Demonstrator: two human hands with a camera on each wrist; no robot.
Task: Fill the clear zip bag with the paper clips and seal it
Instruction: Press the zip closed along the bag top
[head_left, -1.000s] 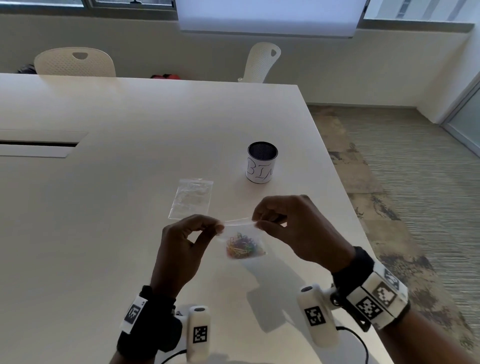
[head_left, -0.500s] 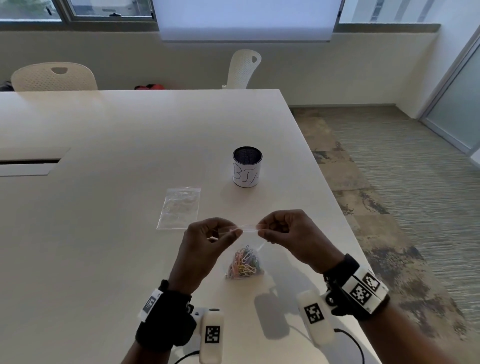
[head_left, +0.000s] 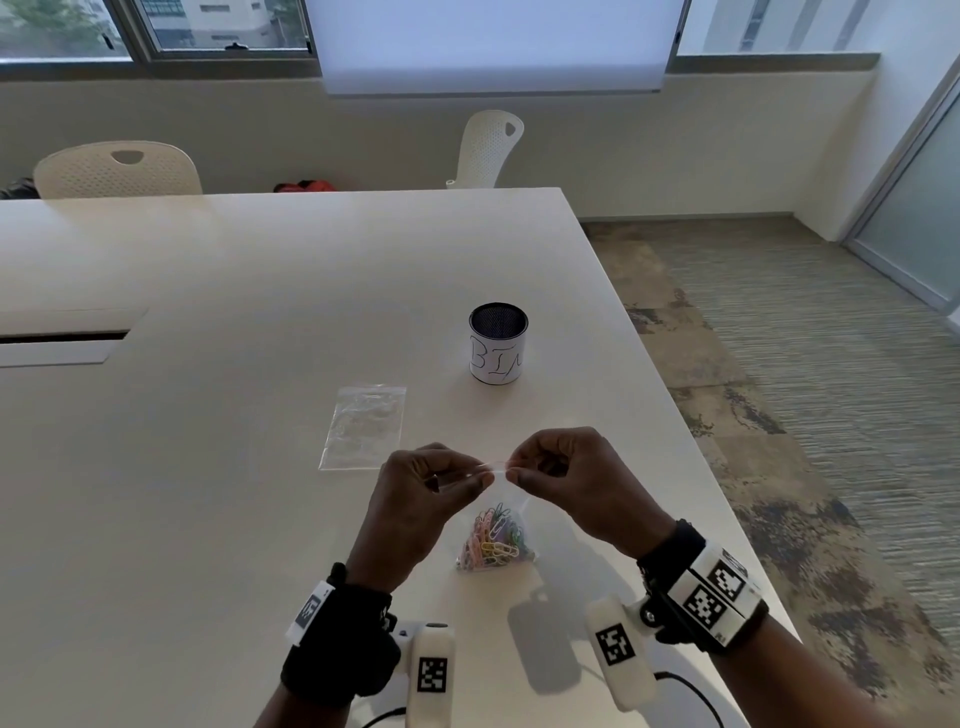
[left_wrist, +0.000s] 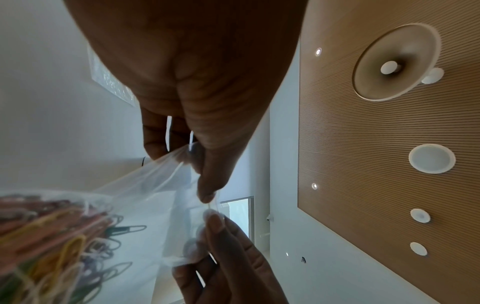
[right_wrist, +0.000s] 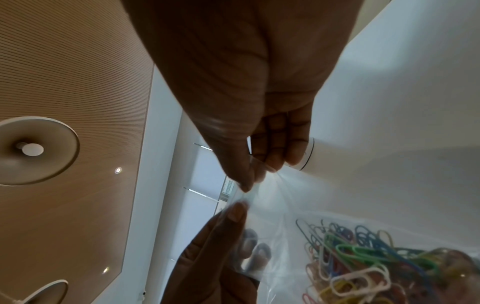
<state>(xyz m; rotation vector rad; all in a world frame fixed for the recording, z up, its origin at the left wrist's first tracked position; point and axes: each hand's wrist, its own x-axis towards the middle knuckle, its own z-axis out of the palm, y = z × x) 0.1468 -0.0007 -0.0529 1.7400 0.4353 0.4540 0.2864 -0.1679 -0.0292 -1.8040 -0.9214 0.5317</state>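
Low in the centre of the head view, the clear zip bag (head_left: 500, 499) is held up above the bench (head_left: 218, 467) by its top strip, which is pinched between the curled thumb and fingers of the left hand (head_left: 421, 499) at one end and of the right hand (head_left: 571, 483) at the other, the two hands nearly meeting. The paper clips (head_left: 496, 538), in mixed colours, are heaped in the bottom of the bag, which touches or comes close to the bench surface; which of the two cannot be told. A second, flat clear bag (head_left: 365, 427) is seen lying on the bench above and left of the hands, and a mesh cup with a white label (head_left: 497, 351) stands further up, slightly to the right. Two white chairs (head_left: 117, 171) are placed at the far edge of the bench. Across the left wrist view, the left hand (left_wrist: 197, 98) fills the upper centre, its thumb and finger closed on the crumpled bag edge (left_wrist: 182, 185), while the fingertips (left_wrist: 215, 222) of the other hand are pressed to the same edge from below; blurred clips (left_wrist: 52, 236) occupy the lower left. Across the right wrist view, the right hand (right_wrist: 246, 98) is shown pinching the film (right_wrist: 262, 191) at centre, the opposite thumb (right_wrist: 235, 211) is met just beneath, and the clips (right_wrist: 363, 261) are gathered at lower right.
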